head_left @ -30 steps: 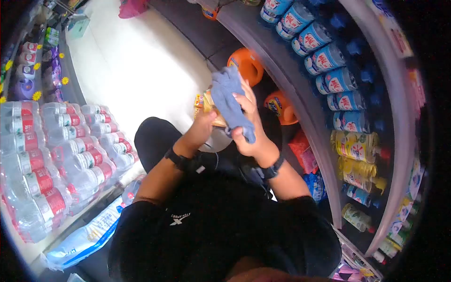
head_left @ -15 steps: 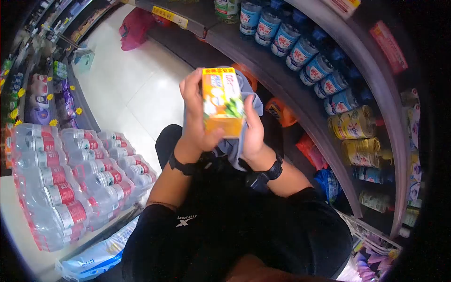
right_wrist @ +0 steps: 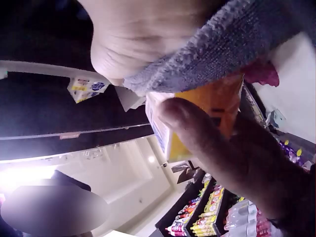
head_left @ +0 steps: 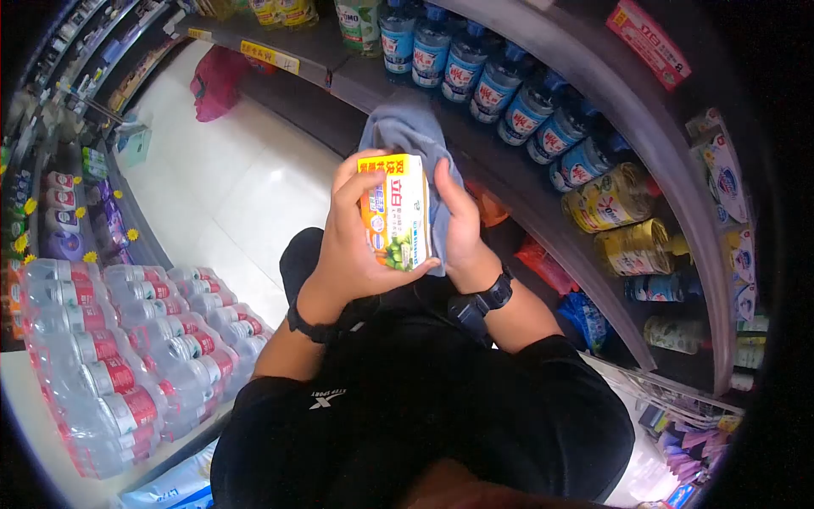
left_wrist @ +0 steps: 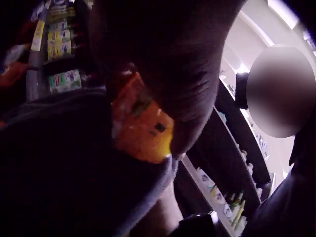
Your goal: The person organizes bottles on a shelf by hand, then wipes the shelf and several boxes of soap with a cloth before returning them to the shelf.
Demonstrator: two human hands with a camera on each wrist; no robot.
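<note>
In the head view my left hand [head_left: 343, 229] grips a yellow-and-white soap pack [head_left: 405, 208] with green vegetables printed on it, its thumb along the lower edge and fingers over the top left. My right hand [head_left: 460, 216] holds a grey-blue cloth [head_left: 403, 127] against the pack's right side and back, thumb pointing up; its other fingers are hidden. The right wrist view has the cloth [right_wrist: 197, 59] lying along the orange side of the pack [right_wrist: 212, 101], with the left thumb pressed on the pack. In the left wrist view the pack [left_wrist: 143, 123] shows dimly beneath the left hand.
Shrink-wrapped water bottles [head_left: 127, 356] stand in rows on the left. A shelf on the right carries blue detergent bottles [head_left: 500, 89] and yellow ones [head_left: 632, 246]. A pink bag [head_left: 216, 82] lies on the pale floor [head_left: 263, 182] farther off. Orange jugs [head_left: 487, 204] sit under the shelf.
The cloth lay over the pack and now sits behind it and to its right. The pack has been turned so its printed white-and-yellow face shows. The head view has swung towards the shelf.
</note>
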